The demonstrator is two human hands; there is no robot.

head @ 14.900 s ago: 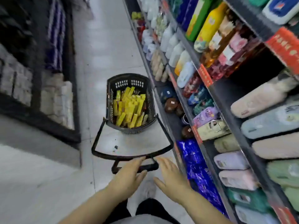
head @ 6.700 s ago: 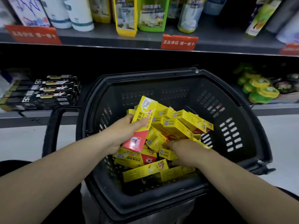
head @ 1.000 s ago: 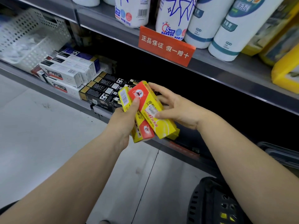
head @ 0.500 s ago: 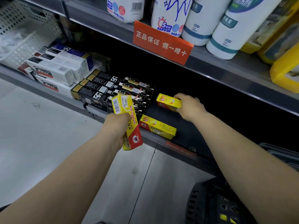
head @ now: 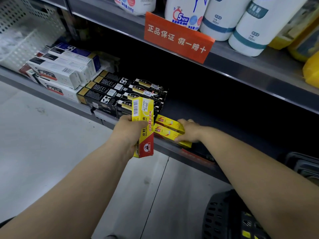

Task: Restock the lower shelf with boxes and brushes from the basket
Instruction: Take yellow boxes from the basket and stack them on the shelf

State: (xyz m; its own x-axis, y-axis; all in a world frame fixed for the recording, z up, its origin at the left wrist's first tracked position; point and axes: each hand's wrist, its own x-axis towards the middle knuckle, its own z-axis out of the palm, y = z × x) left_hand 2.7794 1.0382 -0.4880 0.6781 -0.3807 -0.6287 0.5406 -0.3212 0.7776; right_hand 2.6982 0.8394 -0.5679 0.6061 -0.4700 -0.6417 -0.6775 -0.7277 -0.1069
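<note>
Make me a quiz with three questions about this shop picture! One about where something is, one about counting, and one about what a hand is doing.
1. Where do the black boxes lie?
A on the floor
B on the lower shelf
C in the basket

2. How many yellow boxes lie on that shelf?
A two
B five
C none

3. What is the left hand doing?
A hanging empty
B touching the orange sign
C holding a box upright

Answers: 1 B, they sit stacked on the lower shelf. 2 A, two lie side by side next to the black ones. 3 C, its fingers wrap the box in front of the shelf.
</note>
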